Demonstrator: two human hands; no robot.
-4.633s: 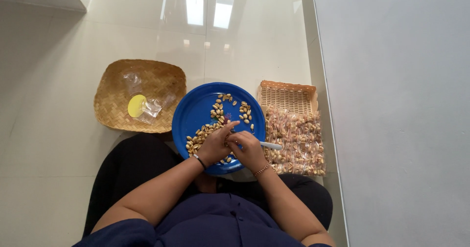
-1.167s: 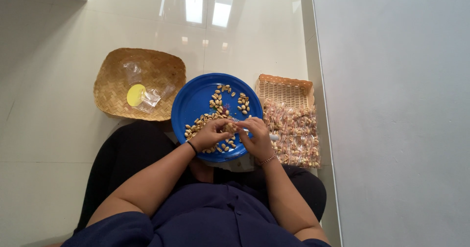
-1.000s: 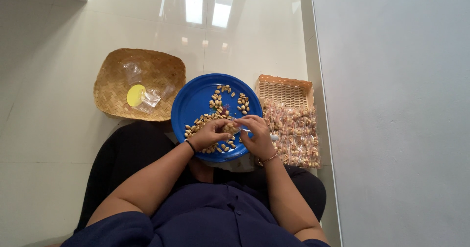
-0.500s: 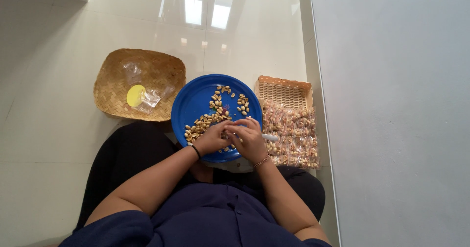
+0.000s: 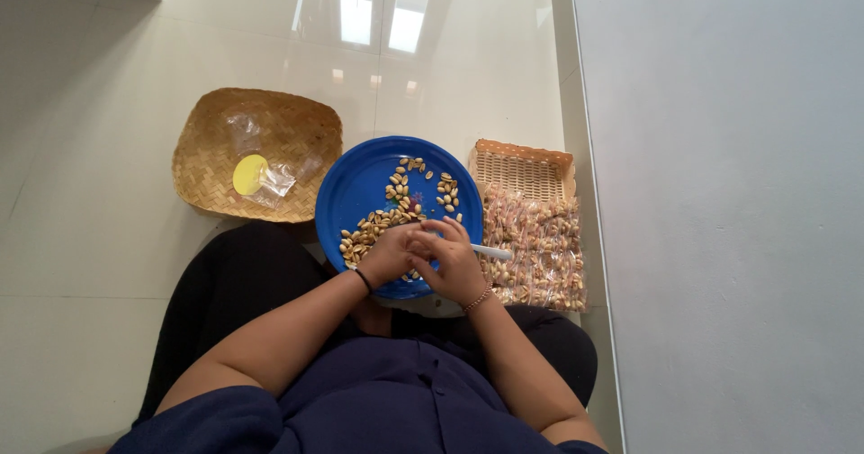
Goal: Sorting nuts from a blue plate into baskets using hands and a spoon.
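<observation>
A round blue plate [image 5: 355, 193] rests on my lap, strewn with several tan nuts [image 5: 396, 188]. Both hands meet over its near edge. My left hand [image 5: 389, 254], a black band at its wrist, has its fingers curled over the nuts, pressed against the right hand. My right hand [image 5: 454, 263], wearing a bead bracelet, grips a thin white utensil [image 5: 493, 252] whose handle sticks out to the right. What lies between the fingertips is hidden.
A woven bamboo tray [image 5: 207, 175] with clear plastic bags and a yellow disc [image 5: 249, 174] sits on the tiled floor to the left. A rectangular wicker basket [image 5: 525, 168] of small packed nut bags [image 5: 538, 256] lies on the right, beside a grey wall [image 5: 738, 202].
Over the last second both hands drew back a little toward my body, from the plate's middle to its near edge. They stay pressed together; the white utensil stays in my right hand.
</observation>
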